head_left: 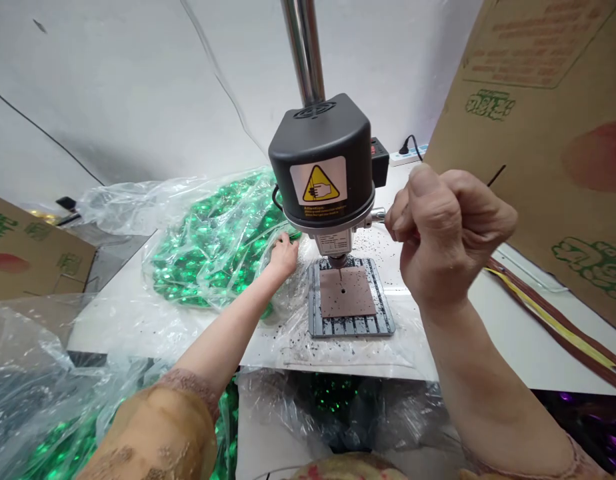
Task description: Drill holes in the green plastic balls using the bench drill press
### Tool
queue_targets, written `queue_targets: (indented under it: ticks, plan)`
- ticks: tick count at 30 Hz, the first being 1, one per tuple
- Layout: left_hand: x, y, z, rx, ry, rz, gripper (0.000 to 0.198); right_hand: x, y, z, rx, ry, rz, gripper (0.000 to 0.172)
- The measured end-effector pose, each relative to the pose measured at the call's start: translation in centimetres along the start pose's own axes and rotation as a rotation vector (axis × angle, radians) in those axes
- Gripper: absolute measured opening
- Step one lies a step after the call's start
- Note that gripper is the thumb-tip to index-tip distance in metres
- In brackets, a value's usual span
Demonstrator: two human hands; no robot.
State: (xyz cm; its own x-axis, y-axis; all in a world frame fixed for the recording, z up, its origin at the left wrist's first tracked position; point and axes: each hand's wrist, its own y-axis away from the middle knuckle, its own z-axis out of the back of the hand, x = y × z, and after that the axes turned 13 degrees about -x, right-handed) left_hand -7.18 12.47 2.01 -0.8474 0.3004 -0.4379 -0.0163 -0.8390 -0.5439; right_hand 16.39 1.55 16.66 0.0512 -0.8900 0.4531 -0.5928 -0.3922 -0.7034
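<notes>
A small bench drill press [322, 153] with a black motor head stands in front of me. My right hand [438, 227] is closed around the end of its feed handle [378, 215], right of the head. Below the thin drill bit [341, 275], a brown board [348, 303] with a dark hole lies on the slotted metal base [315, 327]. My left hand [285, 255] reaches to the right edge of a clear plastic bag [208, 243] full of shiny green pieces. Its fingers are curled by some green pieces; what they hold is too small to make out.
Dark shavings lie around the base on the white table [408, 353]. A large cardboard box [548, 153] stands at the right, another cardboard box [33, 257] at the left. Brown and yellow strips [553, 313] lie along the right side. A power strip [408, 157] is behind.
</notes>
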Motion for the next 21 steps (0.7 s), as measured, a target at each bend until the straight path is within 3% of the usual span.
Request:
queue_targets:
  ticks: [3,5,10,13,16,21]
  plan:
    - [-0.4,1.2,1.6,0.038,0.005,0.032,0.024,0.0,0.0,0.0,0.007,-0.027,-0.002,0.040]
    - [-1.5,2.7,2.5,0.049,0.166,0.098,0.034,0.1,0.0,0.0,0.012,-0.026,0.003,0.041]
    - [-5.1,7.3,3.4,0.091,0.889,0.562,0.045,0.1,0.2,0.2,0.016,0.004,0.008,0.041]
    - [-6.4,8.8,3.3,0.066,1.123,0.756,0.045,-0.1,0.2,0.3,0.005,0.022,0.025,0.040]
    - [-6.8,9.2,3.0,0.051,1.192,0.823,0.048,-0.2,0.2,0.3,0.002,0.053,0.039,0.042]
    - [-7.0,9.5,2.3,0.051,1.120,0.764,0.051,-0.1,0.3,0.2,-0.018,0.005,-0.008,0.044]
